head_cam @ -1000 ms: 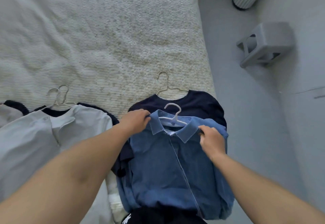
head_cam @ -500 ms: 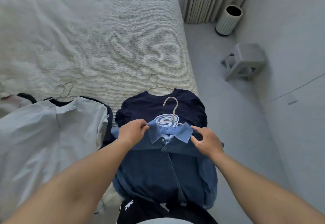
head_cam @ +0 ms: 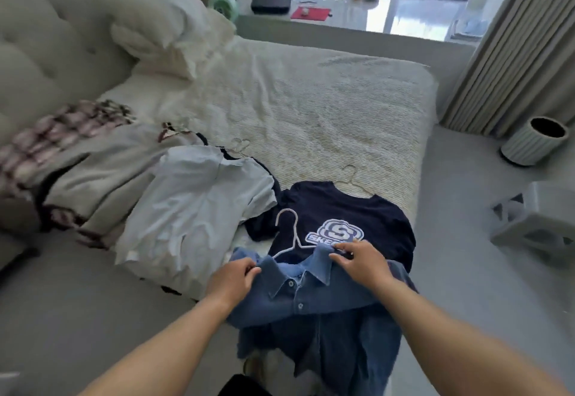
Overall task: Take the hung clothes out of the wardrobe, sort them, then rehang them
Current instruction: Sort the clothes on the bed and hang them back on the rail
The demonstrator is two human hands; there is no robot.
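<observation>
On the bed (head_cam: pixel 311 109), a plaid garment (head_cam: pixel 46 143) and grey clothes (head_cam: pixel 102 177) lie by the left edge, then a pale blue shirt (head_cam: pixel 193 205). The left hand (head_cam: pixel 231 280) pinches the denim shirt (head_cam: pixel 317 308) at its shoulder; the right hand (head_cam: pixel 362 263) grips its collar. The shirt hangs over the bed's near edge, collar and white hanger (head_cam: pixel 291 230) toward the pillow (head_cam: pixel 161 28), overlapping a navy T-shirt (head_cam: pixel 357 209). Rightward on the floor: a ribbed bin (head_cam: pixel 535 143), contents unseen.

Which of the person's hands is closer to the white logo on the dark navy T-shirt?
Right. The right hand sits at the logo's lower edge; the left hand grips the denim shirt further left.
</observation>
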